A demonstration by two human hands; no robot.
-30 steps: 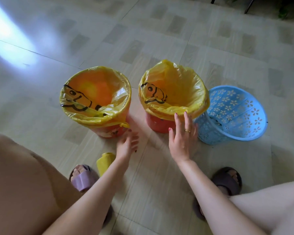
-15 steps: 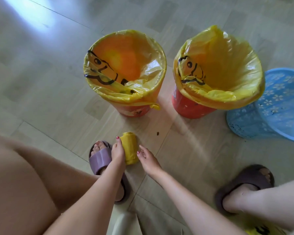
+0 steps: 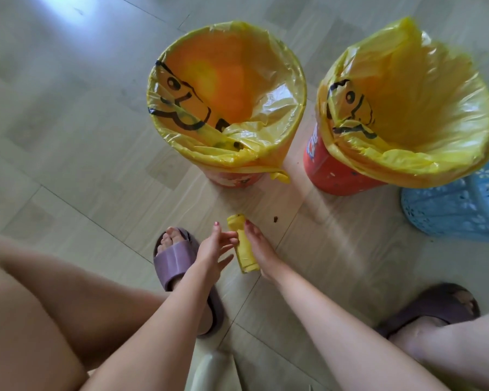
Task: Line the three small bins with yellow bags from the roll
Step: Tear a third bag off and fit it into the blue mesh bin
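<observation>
Head view: small yellow plastic bag roll [image 3: 242,248] low over tiled floor [image 3: 68,136], gripped by right hand [image 3: 259,249]; left hand [image 3: 213,249] pinching its edge. Two orange bins lined; blue perforated plastic bin [image 3: 458,210] bare, partly out of frame. Risks, judged: thin film tearing off-perforation; roll slipping, unspooling.

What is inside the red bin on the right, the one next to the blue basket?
A yellow bag with black print lines the red bin, its edge folded over the rim. Nothing else shows inside; the bag covers the inner walls and bottom.
</observation>
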